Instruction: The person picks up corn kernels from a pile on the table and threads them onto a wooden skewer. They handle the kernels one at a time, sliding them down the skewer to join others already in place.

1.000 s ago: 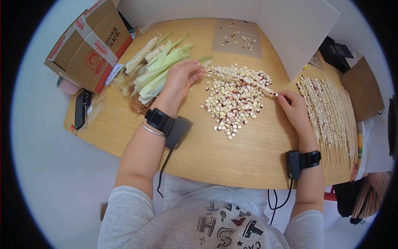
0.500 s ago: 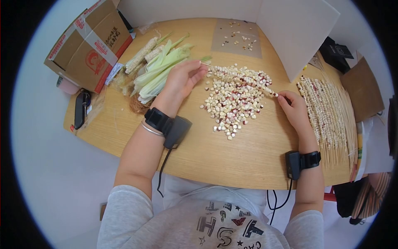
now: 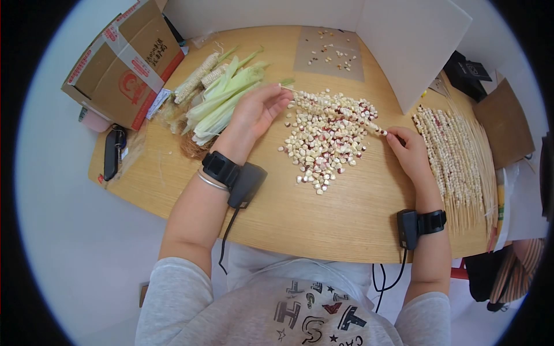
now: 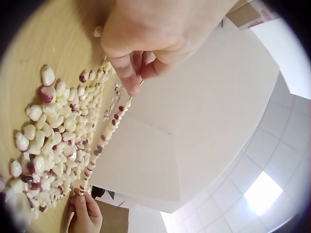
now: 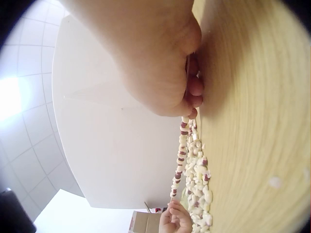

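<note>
A thin stick threaded with white and dark red corn kernels (image 4: 115,119) spans the space between both hands. My left hand (image 3: 254,112) pinches its bare tip between thumb and fingers, as the left wrist view also shows. At the other end, the thumb and fingers of my right hand (image 3: 411,153) grip the stick beside the last kernels. Below the kernel-strung stick lies a pile of loose corn kernels (image 3: 320,147) on the wooden table (image 3: 277,213). In the right wrist view, the row of kernels runs from the right fingertips towards the left hand.
Corn cobs (image 3: 196,78) and green husks (image 3: 228,98) lie left of the pile, near a cardboard box (image 3: 124,63). Several kernel-strung sticks (image 3: 453,155) lie side by side at the right. A white panel (image 3: 412,46) stands behind; a grey sheet (image 3: 309,66) holds scattered kernels.
My left hand has shifted slightly to the right, and a little more bare stick shows at its fingertips. The right hand stays in place, holding its end.
</note>
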Demonstrator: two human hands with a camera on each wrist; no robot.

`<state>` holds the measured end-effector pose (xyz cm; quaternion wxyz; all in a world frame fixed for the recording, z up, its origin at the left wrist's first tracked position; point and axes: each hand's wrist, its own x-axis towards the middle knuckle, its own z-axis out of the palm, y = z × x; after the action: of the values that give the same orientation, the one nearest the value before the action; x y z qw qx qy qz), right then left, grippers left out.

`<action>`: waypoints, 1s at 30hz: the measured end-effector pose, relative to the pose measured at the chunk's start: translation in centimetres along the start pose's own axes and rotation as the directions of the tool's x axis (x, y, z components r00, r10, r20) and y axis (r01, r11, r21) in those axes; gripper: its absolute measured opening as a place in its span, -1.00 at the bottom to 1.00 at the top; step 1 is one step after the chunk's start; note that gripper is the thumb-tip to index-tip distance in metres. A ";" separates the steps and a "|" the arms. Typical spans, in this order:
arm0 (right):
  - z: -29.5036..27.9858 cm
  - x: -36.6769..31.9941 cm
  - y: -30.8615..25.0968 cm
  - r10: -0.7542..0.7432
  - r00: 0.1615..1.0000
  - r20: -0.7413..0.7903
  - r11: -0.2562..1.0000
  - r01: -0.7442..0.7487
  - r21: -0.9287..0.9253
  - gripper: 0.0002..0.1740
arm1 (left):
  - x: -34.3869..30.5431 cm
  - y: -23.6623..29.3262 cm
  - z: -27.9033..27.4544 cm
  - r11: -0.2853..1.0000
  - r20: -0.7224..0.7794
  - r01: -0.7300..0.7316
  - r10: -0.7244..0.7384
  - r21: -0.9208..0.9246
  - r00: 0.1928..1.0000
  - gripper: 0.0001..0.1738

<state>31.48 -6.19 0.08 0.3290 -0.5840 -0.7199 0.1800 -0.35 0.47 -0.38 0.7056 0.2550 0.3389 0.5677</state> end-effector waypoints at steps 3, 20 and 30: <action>-0.1 0.0 -0.1 0.008 1.000 0.008 1.000 -0.008 -0.010 -0.77 | -0.2 0.2 0.2 1.000 0.004 0.000 0.000 0.020 1.000 -0.85; -0.1 0.0 0.3 0.036 0.999 0.013 0.999 -0.036 0.009 -0.76 | -0.8 0.4 0.9 0.996 0.214 0.046 -0.062 0.077 0.975 -0.87; -0.1 0.0 0.2 0.009 1.000 0.013 1.000 -0.009 0.012 -0.77 | -0.9 -0.5 1.1 0.992 0.253 0.088 -0.110 0.095 0.961 -0.91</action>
<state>31.64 -6.15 0.03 0.3271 -0.5841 -0.7183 0.1894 0.66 -0.51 0.15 0.7600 0.3386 0.2799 0.4791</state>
